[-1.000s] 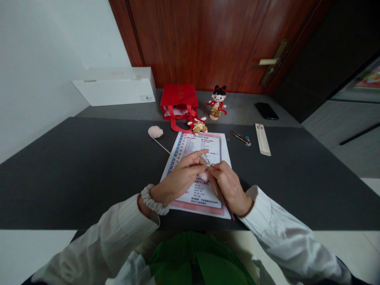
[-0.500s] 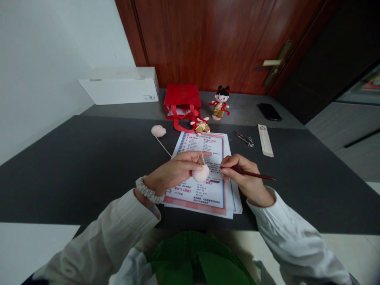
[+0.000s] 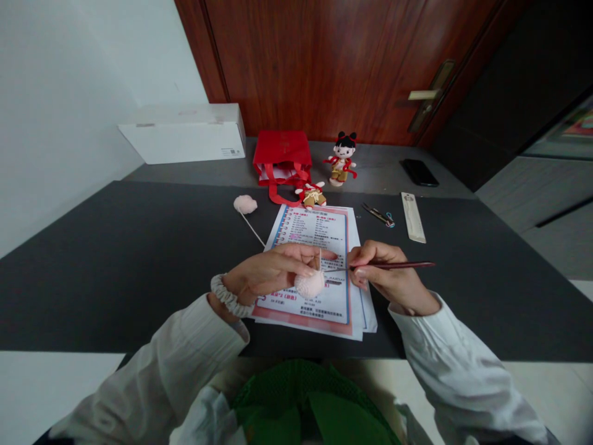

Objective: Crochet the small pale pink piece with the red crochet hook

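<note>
Pinched in my left hand (image 3: 273,270) is a small round pale pink crochet piece (image 3: 309,284), with its yarn running up over the outstretched index finger. My right hand (image 3: 382,272) grips a crochet hook (image 3: 401,265) by its dark red handle. The hook's thin metal shaft points left, and its tip meets the upper edge of the crochet piece. From behind my left hand a strand leads back to a pale pink ball of yarn (image 3: 245,204). Printed pattern sheets (image 3: 308,315) lie on the table beneath both hands.
Behind the sheets are a red gift bag (image 3: 282,148), a standing crocheted doll (image 3: 343,157) and a headless doll body (image 3: 313,195). To the right lie small scissors (image 3: 378,215), a pale flat packet (image 3: 412,217) and a black phone (image 3: 419,172). A white box (image 3: 185,139) stands back left.
My right hand has brought the hook level, and its tip now touches the crochet piece. The piece in my left hand has moved slightly down and left.
</note>
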Demonstrator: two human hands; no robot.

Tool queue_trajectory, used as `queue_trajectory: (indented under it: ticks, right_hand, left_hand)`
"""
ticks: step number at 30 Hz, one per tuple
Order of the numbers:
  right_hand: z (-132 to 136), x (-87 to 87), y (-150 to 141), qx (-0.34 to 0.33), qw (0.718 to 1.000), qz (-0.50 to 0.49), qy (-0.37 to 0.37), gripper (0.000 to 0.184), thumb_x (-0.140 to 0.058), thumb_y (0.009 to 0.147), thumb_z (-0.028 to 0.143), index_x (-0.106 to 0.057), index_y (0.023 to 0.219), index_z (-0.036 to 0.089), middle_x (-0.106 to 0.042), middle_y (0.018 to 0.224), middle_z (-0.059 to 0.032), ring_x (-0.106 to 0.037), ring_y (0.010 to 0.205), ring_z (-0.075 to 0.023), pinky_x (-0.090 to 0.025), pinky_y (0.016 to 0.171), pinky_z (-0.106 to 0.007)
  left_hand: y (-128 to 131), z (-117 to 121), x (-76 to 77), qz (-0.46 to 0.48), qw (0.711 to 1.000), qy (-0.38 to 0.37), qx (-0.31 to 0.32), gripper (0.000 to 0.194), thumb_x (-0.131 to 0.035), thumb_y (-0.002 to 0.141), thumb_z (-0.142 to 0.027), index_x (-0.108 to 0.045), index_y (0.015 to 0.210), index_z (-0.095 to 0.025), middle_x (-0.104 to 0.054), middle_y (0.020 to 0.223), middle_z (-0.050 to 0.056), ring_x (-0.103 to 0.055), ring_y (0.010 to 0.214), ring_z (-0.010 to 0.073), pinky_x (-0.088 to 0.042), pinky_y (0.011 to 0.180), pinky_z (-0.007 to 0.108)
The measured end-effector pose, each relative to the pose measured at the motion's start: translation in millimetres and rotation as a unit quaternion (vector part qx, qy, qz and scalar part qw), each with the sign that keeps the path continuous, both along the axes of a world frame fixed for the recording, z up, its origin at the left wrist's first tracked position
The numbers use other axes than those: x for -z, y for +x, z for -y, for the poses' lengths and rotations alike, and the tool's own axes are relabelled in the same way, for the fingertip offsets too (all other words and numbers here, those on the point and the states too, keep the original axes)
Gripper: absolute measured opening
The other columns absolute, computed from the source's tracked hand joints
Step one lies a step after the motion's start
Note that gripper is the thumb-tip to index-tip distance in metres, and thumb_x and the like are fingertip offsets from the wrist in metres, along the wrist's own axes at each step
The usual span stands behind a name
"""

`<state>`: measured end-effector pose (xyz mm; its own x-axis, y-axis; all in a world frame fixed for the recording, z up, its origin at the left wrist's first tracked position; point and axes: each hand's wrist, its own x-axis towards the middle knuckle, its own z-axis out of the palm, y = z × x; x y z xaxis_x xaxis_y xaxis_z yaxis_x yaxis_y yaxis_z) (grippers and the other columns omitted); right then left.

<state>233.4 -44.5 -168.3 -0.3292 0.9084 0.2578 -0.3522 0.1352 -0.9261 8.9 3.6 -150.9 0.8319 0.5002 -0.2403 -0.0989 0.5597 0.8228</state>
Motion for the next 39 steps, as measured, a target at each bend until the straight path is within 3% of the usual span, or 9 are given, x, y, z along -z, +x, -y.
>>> queue_trajectory:
  ticks: [5,10,17,23,25,29,34,36,39]
  right_hand:
    - [0.0,-8.7,-7.2,-0.023,0.994,-0.058,-0.089,0.018,-0.073,0.077,0.022,-0.058,0.068,0.018,-0.058,0.058,0.0029,-0.045,0.046,-0.0067,-0.032,0.041,-0.019]
    - [-2.1,-9.8,-12.2,-0.031,0.984,-0.087,-0.155,0.020,-0.070,0.080,0.024,-0.056,0.068,0.018,-0.053,0.054,0.0047,-0.039,0.043,-0.0059,-0.028,0.040,-0.018]
    - [-3.9,-2.7,-11.2,0.100,0.994,0.049,-0.001,0.018,-0.067,0.083,0.023,-0.056,0.071,0.019,-0.057,0.059,0.0041,-0.045,0.048,-0.0082,-0.035,0.048,-0.023]
    - [0.5,-2.2,-12.6,0.163,0.969,0.172,0.073,0.016,-0.064,0.085,0.027,-0.056,0.074,0.020,-0.055,0.064,0.0033,-0.047,0.056,-0.0103,-0.037,0.052,-0.024]
    - [3.0,-2.4,-14.9,0.181,0.954,0.217,0.104,0.015,-0.061,0.087,0.027,-0.055,0.075,0.021,-0.056,0.066,0.0025,-0.050,0.057,-0.0111,-0.039,0.054,-0.024]
    - [7.4,0.5,-22.5,0.217,0.919,0.275,0.181,0.011,-0.056,0.089,0.023,-0.052,0.079,0.022,-0.059,0.071,0.0015,-0.054,0.061,-0.0118,-0.042,0.056,-0.024]
    - [9.8,5.6,-31.9,0.231,0.880,0.307,0.280,0.011,-0.052,0.090,0.016,-0.049,0.083,0.023,-0.057,0.073,0.0017,-0.055,0.063,-0.0119,-0.044,0.060,-0.024]
    - [10.3,5.6,-33.5,0.231,0.886,0.301,0.267,0.011,-0.052,0.091,0.016,-0.049,0.082,0.023,-0.057,0.073,0.0012,-0.055,0.064,-0.0123,-0.044,0.060,-0.025]
    - [9.8,4.8,-32.9,0.235,0.923,0.257,0.166,0.013,-0.054,0.090,0.022,-0.049,0.078,0.022,-0.056,0.070,0.0018,-0.052,0.060,-0.0117,-0.042,0.056,-0.024]
  left_hand:
    - [2.1,1.8,-3.7,0.005,1.000,0.019,0.004,0.038,-0.069,0.068,-0.012,-0.064,0.106,-0.011,-0.061,0.079,0.003,-0.056,0.069,0.0125,-0.043,0.065,0.026]
    - [10.2,8.6,-10.6,-0.036,0.984,0.150,-0.092,0.035,-0.065,0.076,-0.013,-0.060,0.111,-0.013,-0.057,0.070,-0.002,-0.052,0.063,0.0096,-0.039,0.062,0.024]
    - [15.6,6.7,-15.5,-0.123,0.921,0.330,-0.165,0.013,-0.060,0.079,-0.013,-0.061,0.092,-0.016,-0.053,0.066,-0.004,-0.053,0.068,0.0124,-0.042,0.075,0.030]
    - [19.0,8.8,-17.0,-0.159,0.886,0.385,-0.202,0.008,-0.059,0.079,-0.014,-0.058,0.072,-0.018,-0.058,0.070,0.002,-0.054,0.111,0.0235,-0.041,0.090,0.034]
    - [20.4,9.9,-14.3,-0.175,0.877,0.393,-0.216,0.005,-0.058,0.079,-0.014,-0.062,0.081,-0.017,-0.059,0.071,0.001,-0.057,0.105,0.0225,-0.042,0.088,0.033]
    - [22.8,11.9,-6.2,-0.215,0.852,0.406,-0.249,0.037,-0.057,0.081,-0.015,-0.056,0.119,-0.014,-0.062,0.073,-0.001,-0.060,0.076,0.0165,-0.045,0.079,0.032]
    - [25.1,15.0,-0.5,-0.240,0.809,0.455,-0.284,0.039,-0.056,0.084,-0.018,-0.055,0.123,-0.013,-0.064,0.075,0.000,-0.061,0.077,0.0161,-0.045,0.083,0.032]
    - [25.9,16.1,-0.9,-0.247,0.796,0.470,-0.290,0.039,-0.056,0.085,-0.017,-0.055,0.123,-0.013,-0.065,0.077,0.001,-0.061,0.078,0.0163,-0.045,0.085,0.033]
    - [26.6,17.1,-1.9,-0.246,0.792,0.474,-0.297,0.035,-0.056,0.084,-0.016,-0.058,0.119,-0.014,-0.066,0.080,0.003,-0.062,0.082,0.0177,-0.044,0.088,0.034]
